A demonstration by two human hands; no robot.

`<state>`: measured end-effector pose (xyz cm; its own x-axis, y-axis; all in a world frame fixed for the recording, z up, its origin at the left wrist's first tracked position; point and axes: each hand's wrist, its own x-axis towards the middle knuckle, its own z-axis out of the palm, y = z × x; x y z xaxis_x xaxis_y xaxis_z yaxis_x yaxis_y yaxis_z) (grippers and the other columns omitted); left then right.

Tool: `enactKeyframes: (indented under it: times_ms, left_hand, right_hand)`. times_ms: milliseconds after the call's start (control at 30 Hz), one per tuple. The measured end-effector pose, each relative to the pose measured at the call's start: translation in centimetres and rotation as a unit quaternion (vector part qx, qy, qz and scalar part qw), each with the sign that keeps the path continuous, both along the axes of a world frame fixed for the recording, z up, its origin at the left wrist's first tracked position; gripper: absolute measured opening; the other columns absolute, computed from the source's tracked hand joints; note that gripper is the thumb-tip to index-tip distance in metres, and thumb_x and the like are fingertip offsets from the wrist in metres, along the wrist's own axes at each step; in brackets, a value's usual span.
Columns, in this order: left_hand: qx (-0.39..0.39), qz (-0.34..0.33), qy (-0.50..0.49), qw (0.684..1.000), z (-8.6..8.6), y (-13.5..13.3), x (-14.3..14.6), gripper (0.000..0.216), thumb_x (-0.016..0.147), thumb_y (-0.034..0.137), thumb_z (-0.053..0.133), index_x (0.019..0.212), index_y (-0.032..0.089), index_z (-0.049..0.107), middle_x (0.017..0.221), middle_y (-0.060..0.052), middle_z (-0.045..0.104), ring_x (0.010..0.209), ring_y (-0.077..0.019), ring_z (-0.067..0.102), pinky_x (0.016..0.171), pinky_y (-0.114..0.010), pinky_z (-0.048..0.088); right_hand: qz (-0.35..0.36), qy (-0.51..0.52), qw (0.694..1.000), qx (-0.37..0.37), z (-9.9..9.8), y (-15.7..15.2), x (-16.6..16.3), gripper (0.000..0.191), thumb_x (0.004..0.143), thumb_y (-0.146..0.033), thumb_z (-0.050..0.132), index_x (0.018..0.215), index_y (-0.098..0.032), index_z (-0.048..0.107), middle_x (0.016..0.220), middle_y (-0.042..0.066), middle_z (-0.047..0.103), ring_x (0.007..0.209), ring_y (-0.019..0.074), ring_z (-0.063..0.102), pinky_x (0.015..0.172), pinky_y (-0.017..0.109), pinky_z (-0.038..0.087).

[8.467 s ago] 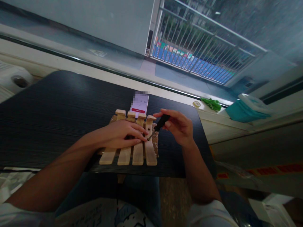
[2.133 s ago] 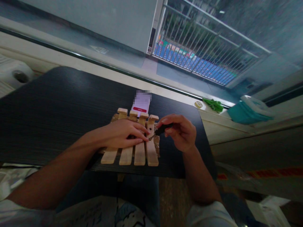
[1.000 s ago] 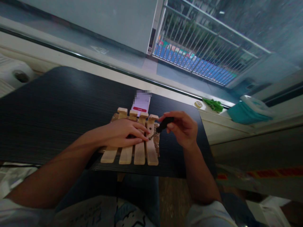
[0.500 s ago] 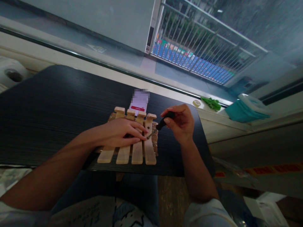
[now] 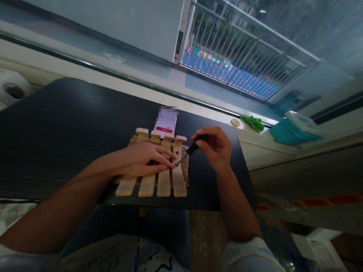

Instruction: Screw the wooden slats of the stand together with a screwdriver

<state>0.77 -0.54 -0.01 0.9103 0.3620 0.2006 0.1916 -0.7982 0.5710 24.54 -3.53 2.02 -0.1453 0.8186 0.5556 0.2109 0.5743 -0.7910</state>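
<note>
A rack of several pale wooden slats (image 5: 159, 181) lies on the black table (image 5: 62, 132) near its front edge. My left hand (image 5: 141, 160) rests flat across the slats, fingers stretched toward the rightmost one. My right hand (image 5: 214, 147) pinches a small screwdriver with a black handle (image 5: 195, 145). Its tip touches the rightmost slat just beside my left fingertips.
A phone (image 5: 165, 121) with a lit screen lies just behind the slats. On the ledge to the right are a green cloth (image 5: 253, 123), a small round thing (image 5: 235, 122) and a teal bundle (image 5: 295, 130). A white roll (image 5: 11, 90) sits at the far left. A window with railings runs behind.
My right hand has kept twisting the screwdriver, its fingers shifting on the handle. The left hand and slats have stayed in place. The view has drifted slightly.
</note>
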Motion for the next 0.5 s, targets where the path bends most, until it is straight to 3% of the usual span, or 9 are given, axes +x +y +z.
enactKeyframes:
  times_ms: [233,500]
  left_hand:
    - [0.006,0.006,0.014,1.000,0.0,0.0,0.1,0.029,0.091,0.021,0.054,0.111,0.026,0.075,0.127,-0.003,0.067,0.111,-0.0208,0.066,0.098,-0.032,0.049]
    - [0.009,0.008,0.023,1.000,0.2,-0.1,0.1,0.029,0.091,0.022,0.054,0.111,0.026,0.075,0.127,-0.003,0.067,0.112,-0.0212,0.066,0.098,-0.033,0.049]
  right_hand:
    - [0.042,-0.008,0.999,-0.020,0.8,-0.4,0.9,0.020,0.086,-0.036,0.061,0.102,-0.026,0.068,0.094,0.001,0.076,0.052,0.0068,0.055,0.049,0.024,0.052]
    - [0.048,0.009,0.999,0.002,0.5,-0.1,1.1,0.022,0.083,-0.026,0.068,0.103,-0.032,0.071,0.086,-0.003,0.075,0.063,0.0084,0.063,0.055,0.024,0.053]
